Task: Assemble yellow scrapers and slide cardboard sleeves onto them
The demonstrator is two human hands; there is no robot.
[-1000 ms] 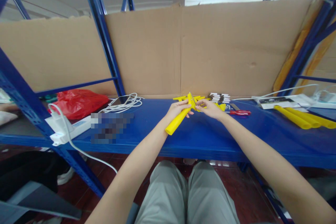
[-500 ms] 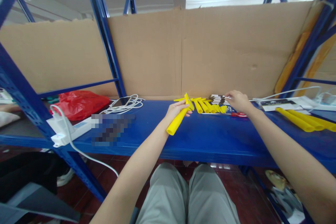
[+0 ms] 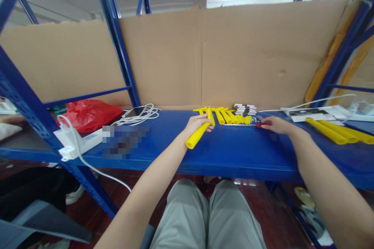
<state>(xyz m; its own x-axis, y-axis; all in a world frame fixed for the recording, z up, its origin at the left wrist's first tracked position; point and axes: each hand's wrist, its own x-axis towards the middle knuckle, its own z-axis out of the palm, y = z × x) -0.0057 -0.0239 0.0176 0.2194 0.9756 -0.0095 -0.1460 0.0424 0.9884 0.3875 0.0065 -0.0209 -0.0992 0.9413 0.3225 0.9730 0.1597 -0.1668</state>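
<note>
My left hand (image 3: 196,123) is closed round a yellow T-shaped tool, seemingly a scraper (image 3: 196,137), its hollow handle end pointing down toward me. The head of it sits just past my fingers. My right hand (image 3: 279,125) has its fingers closed on the red handle of a screwdriver (image 3: 263,125), whose thin shaft lies leftward along the table. Behind the shaft are several yellow scrapers (image 3: 226,116) in a row and small yellow pieces (image 3: 244,120). A stack of small white and dark strips (image 3: 244,109) lies at the back.
Yellow tubes (image 3: 329,132) lie on the blue table (image 3: 228,151) at right, near a white box (image 3: 312,114). To the left are a coiled white cable (image 3: 146,113), a power strip (image 3: 90,142) and a red bag (image 3: 90,114). Cardboard (image 3: 163,58) walls the back.
My right hand has come from the white strips down toward me onto the screwdriver handle. My left hand keeps the scraper in nearly the same place, its head slightly turned.
</note>
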